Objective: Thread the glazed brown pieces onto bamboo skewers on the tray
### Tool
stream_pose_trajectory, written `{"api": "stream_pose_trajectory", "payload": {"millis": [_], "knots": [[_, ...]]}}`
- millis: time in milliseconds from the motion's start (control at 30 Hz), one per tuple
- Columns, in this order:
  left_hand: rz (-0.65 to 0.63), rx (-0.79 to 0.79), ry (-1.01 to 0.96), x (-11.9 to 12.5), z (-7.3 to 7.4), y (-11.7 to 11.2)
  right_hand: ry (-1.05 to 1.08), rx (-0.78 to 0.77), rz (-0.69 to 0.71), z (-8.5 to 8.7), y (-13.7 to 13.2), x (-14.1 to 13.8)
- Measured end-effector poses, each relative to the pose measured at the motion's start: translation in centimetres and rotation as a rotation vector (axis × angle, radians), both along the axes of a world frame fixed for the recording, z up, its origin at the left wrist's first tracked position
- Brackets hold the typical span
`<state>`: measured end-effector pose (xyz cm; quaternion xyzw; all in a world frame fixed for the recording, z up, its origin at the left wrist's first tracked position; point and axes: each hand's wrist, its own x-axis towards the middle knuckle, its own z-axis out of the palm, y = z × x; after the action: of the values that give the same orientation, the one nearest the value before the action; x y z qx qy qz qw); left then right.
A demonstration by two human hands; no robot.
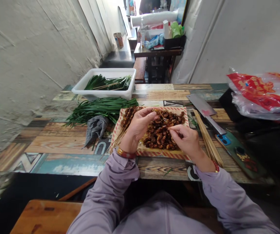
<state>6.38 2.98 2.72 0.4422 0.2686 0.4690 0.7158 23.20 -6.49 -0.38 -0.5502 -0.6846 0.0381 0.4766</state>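
Observation:
A shallow tray [152, 152] with a red-and-cream striped border lies in front of me, heaped with dark, glossy, sauced pieces of food [159, 138]. My left hand [141, 125] is over the heap, thumb and fingers closed on a thin bamboo skewer [160, 113] that slants toward my right hand. At the right of the heap, my right hand [186, 138] has its thumb and forefinger pinched together; what lies between them is too small to make out. Loaded skewers [127, 120] rest along the tray's left side, their bare ends sticking out toward me.
Bare bamboo skewers [206, 139], a cleaver [203, 105] and a phone [242, 156] lie right of the tray. To the left are green chives [101, 110], a grey cloth [96, 128] and a white tub [103, 94] holding more greens. Plastic packages [266, 94] sit far right.

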Motion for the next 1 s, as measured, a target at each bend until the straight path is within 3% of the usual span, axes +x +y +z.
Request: {"api": "stream_pose_trajectory", "payload": {"millis": [800,1000], "knots": [[0.094,-0.087,0.037,-0.9,0.4,0.7,-0.086,-0.043,0.052,-0.6,-0.4,0.2],[0.129,-0.063,0.058,-0.9,-0.1,1.0,-0.113,-0.034,0.062,-0.7,-0.3,0.2]]}}
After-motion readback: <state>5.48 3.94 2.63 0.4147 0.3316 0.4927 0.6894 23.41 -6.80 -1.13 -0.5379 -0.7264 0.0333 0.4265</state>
